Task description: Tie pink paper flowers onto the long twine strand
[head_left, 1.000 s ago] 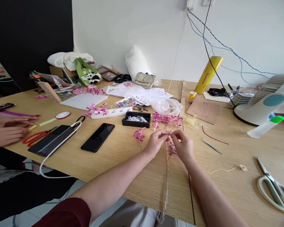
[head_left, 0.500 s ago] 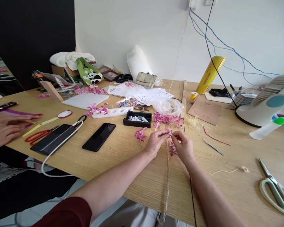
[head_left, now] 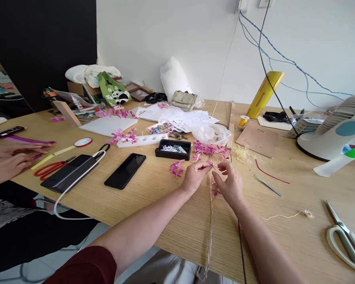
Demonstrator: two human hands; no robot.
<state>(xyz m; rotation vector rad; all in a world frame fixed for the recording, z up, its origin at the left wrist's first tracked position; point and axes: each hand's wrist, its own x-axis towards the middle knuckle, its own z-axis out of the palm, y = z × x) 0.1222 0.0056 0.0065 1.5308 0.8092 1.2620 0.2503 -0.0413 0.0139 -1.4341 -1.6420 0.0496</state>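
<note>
My left hand [head_left: 193, 176] is closed in a pinch on a small pink flower [head_left: 211, 164], held above the wooden table. Just to its right, my right hand [head_left: 232, 182] has thumb and forefinger apart beside the bloom, with nothing visible between them. Below the flower a pale twisted cord [head_left: 210, 225] runs down over the table's front edge; where it joins at the top is hidden by the fingers. Another pink flower sprig [head_left: 176, 169] lies left of my left hand, and a larger pink cluster [head_left: 207, 148] lies behind both hands.
A black tray [head_left: 173, 156] with small white pieces and a phone [head_left: 125, 171] sit to the left. Tweezers [head_left: 268, 185] and scissors [head_left: 342, 228] lie on the right. At far left, another person's hands [head_left: 14, 157] work by red-handled scissors [head_left: 50, 169].
My right thumb and forefinger have come off the flower and spread apart. My left hand keeps its pinch. The whole view has shifted slightly.
</note>
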